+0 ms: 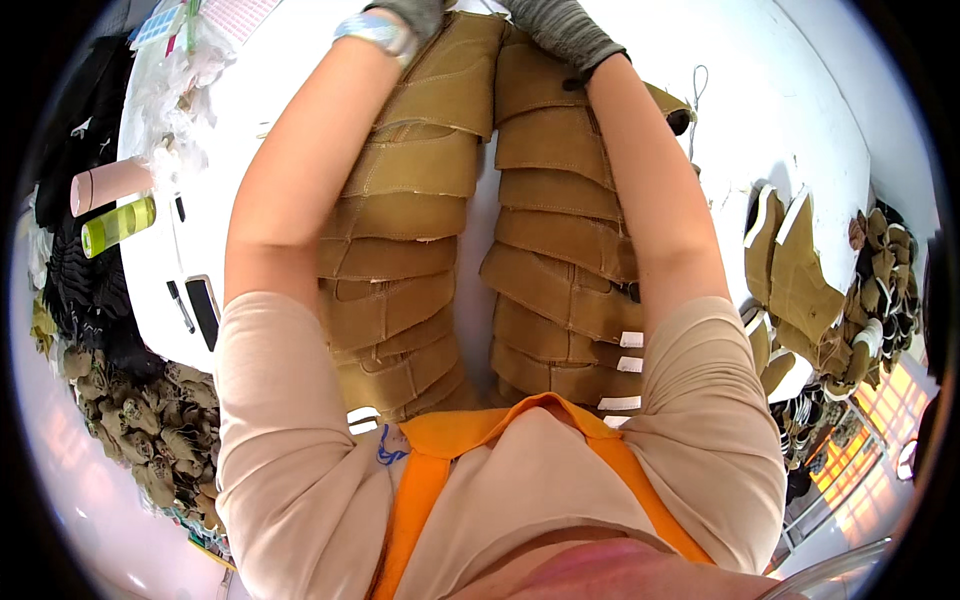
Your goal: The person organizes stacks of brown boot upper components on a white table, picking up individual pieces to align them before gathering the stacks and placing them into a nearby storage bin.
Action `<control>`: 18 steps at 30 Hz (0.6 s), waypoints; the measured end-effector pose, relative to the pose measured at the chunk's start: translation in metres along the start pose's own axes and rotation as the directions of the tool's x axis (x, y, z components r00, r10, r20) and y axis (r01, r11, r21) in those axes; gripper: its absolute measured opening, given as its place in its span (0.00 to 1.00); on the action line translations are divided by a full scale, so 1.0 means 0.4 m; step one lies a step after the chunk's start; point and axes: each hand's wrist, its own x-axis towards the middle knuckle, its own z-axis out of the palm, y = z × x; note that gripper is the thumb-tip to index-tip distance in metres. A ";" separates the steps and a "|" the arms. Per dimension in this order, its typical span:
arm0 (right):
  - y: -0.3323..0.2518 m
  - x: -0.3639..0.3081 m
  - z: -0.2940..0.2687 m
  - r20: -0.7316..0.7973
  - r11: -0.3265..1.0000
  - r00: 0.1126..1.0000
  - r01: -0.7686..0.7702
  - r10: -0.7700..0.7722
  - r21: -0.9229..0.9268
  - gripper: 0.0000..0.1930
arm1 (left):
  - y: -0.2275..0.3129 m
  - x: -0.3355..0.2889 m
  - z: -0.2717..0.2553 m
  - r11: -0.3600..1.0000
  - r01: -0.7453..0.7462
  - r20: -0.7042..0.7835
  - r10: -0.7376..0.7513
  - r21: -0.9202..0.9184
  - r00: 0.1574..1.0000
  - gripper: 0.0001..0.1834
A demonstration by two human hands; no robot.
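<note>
Two long rows of brown, suede-like boot uppers lie overlapped on the white table [770, 100]. The left row [408, 212] and the right row [560, 230] run from my chest to the far edge of the view, with a narrow gap between them. My left hand [418, 12], in a grey glove, is at the far end of the left row. At the far end of the right row is my right hand [568, 35], gloved too. The fingers of both hands are cut off by the top edge, so their grip is hidden.
On the left lie a pink bottle [110, 186], a green bottle [118, 227], a phone [203, 312], a pen [180, 306] and clear plastic [185, 85]. Brown pieces [150, 425] are heaped below the left edge. White-lined brown boot uppers [805, 270] lie at the right edge.
</note>
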 end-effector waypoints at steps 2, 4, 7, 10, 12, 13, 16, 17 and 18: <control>0.183 0.010 0.004 -0.012 0.825 0.976 0.176 -0.216 -0.537 0.17 | -0.033 0.017 0.140 0.999 -0.002 0.309 0.019 -0.054 0.951 0.18; 0.033 0.050 0.071 0.119 0.812 0.993 0.064 0.006 -0.581 0.25 | -0.025 -0.020 0.083 0.899 -0.221 0.096 0.199 0.379 0.975 0.18; 0.153 0.039 0.049 -0.044 0.540 0.840 0.306 -0.541 -0.784 0.27 | -0.044 -0.013 0.089 0.516 -0.608 0.304 0.555 0.603 0.774 0.19; 0.169 0.032 0.040 -0.082 0.685 0.975 0.083 -0.206 -0.724 0.23 | -0.059 -0.033 0.026 0.424 -0.609 0.335 0.559 0.671 0.758 0.16; 0.174 0.028 0.043 -0.193 0.721 0.936 0.085 -0.294 -0.687 0.17 | -0.080 -0.030 0.005 0.402 -0.521 0.309 0.484 0.753 0.819 0.12; 0.194 0.022 0.039 -0.215 0.762 0.940 0.068 -0.265 -0.644 0.16 | -0.084 -0.036 0.025 0.447 -0.477 0.299 0.412 0.757 0.861 0.11; 0.254 0.026 0.039 -0.280 0.785 0.892 0.122 -0.355 -0.607 0.16 | -0.088 -0.038 0.069 0.581 -0.426 0.288 0.319 0.693 0.903 0.09; 0.299 0.016 0.034 -0.301 0.717 0.822 0.174 -0.483 -0.675 0.16 | -0.089 -0.028 0.094 0.627 -0.431 0.306 0.304 0.648 0.902 0.09; 0.281 0.026 0.045 -0.301 0.643 0.729 0.243 -0.615 -0.726 0.16 | -0.095 -0.018 0.077 0.667 -0.439 0.316 0.306 0.602 0.898 0.08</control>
